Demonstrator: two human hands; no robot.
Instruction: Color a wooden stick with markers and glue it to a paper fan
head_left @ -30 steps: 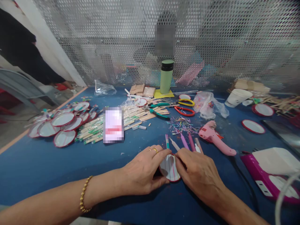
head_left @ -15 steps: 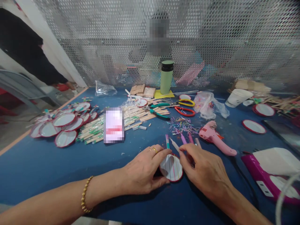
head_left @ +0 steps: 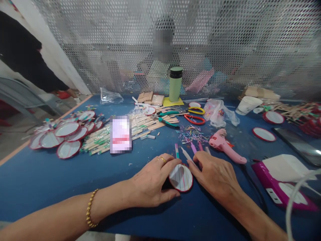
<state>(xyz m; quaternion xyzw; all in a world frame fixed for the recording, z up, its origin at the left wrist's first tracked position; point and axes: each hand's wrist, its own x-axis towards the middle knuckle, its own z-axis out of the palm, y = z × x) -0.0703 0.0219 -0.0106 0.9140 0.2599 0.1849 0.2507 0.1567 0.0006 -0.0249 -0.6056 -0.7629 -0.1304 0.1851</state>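
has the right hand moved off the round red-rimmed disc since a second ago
Yes. The right hand slid right off the round red-rimmed disc, toward the pink glue gun.

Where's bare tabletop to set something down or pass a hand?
Bare blue table runs left of the left hand, below the red-rimmed discs and stick pile. Crowded: sticks at the right hand, rubber bands, glue gun, scissors, purple tool.
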